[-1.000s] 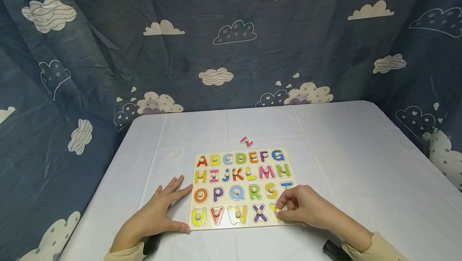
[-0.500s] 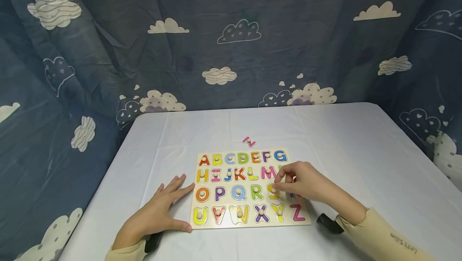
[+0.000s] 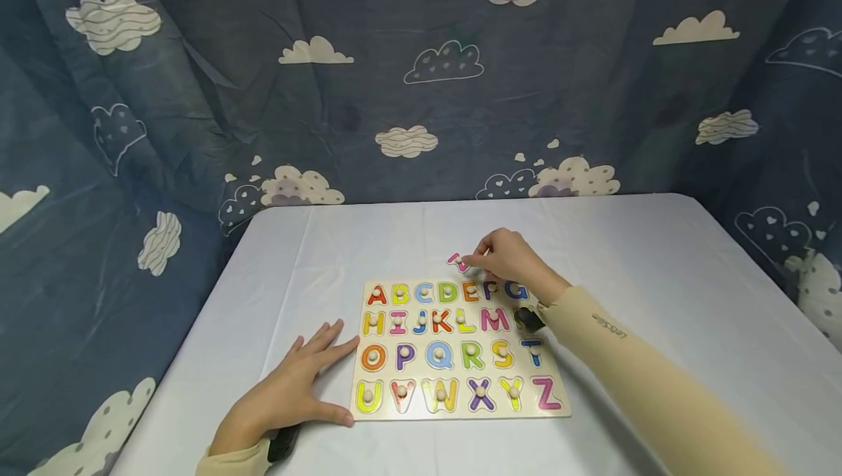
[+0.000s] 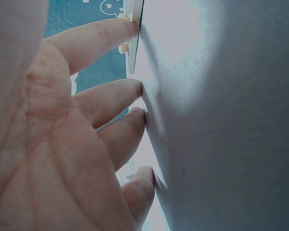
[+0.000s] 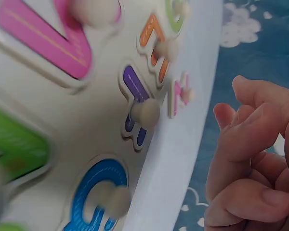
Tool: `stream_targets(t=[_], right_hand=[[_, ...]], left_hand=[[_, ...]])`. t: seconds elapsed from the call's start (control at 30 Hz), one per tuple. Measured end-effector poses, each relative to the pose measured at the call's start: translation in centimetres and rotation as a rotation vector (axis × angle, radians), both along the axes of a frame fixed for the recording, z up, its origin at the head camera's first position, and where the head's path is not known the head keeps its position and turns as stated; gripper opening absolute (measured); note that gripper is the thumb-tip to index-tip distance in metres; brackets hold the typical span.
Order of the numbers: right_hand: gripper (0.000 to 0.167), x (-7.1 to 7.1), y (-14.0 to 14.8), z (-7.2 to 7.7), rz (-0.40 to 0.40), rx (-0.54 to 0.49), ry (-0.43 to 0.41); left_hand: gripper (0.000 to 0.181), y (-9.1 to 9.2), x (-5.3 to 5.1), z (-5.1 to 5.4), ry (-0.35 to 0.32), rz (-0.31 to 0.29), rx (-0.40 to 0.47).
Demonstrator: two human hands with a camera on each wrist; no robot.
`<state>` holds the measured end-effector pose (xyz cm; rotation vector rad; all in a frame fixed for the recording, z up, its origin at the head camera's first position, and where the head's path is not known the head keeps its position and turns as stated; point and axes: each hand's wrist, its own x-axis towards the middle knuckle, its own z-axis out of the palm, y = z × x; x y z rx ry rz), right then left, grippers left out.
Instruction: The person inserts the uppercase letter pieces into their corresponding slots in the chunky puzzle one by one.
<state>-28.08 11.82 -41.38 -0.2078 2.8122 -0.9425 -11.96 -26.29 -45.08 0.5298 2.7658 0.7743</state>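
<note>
A wooden alphabet puzzle board [image 3: 551, 363] lies on the white table, its letter pieces fitted with round knobs. At bottom right the pink Z recess [image 3: 546, 393] has no knobbed piece in it. Beyond the far edge lies the pink Z piece [image 3: 455, 262], also seen in the right wrist view as a Z piece [image 5: 177, 98]. My right hand [image 3: 506, 255] reaches to it, fingers bent; the right wrist view shows the fingertips [image 5: 240, 83] apart from the piece. My left hand [image 3: 292, 384] has fingers spread, with index finger and thumb touching the board's left edge.
A white cloth [image 3: 283, 264] covers the table. Behind and beside it hangs a dark blue curtain [image 3: 368, 15] with cloud prints. Black straps are on both wrists, and my right forearm [image 3: 631, 359] crosses above the board's right side.
My right hand has left the Y piece at the bottom row and moved up across the board to beside the Z piece. My left hand has stayed at the left edge.
</note>
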Motion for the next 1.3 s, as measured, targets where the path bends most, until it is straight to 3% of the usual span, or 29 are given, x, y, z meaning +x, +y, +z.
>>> stream_targets(t=[0.17,0.37,0.7,1.03,1.3], right_hand=[[0.035,-1.9,-1.2,-0.8,-0.039,0.056,-0.032],[0.038,-2.7,-1.9,-1.3,-0.061,0.073,-0.05],[0.039,-2.9,-2.4,-1.6,-0.06,0.081,-0.03],[0.028,-3.0,-2.9,-1.3,-0.052,0.086,0.018],[0.036,-2.8,-3.3,-1.1,-0.067,0.215,-0.006]], left_hand=[[0.119,0.1,0.0,-0.1,0.0,-0.002,0.007],[0.119,0.0,-0.1,-0.4,0.012,-0.015,0.01],[0.119,-0.1,-0.1,-0.4,0.008,-0.011,0.01],[0.119,-0.1,-0.1,-0.3,0.001,-0.009,0.012],[0.118,-0.2,0.0,-0.2,-0.006,-0.009,0.016]])
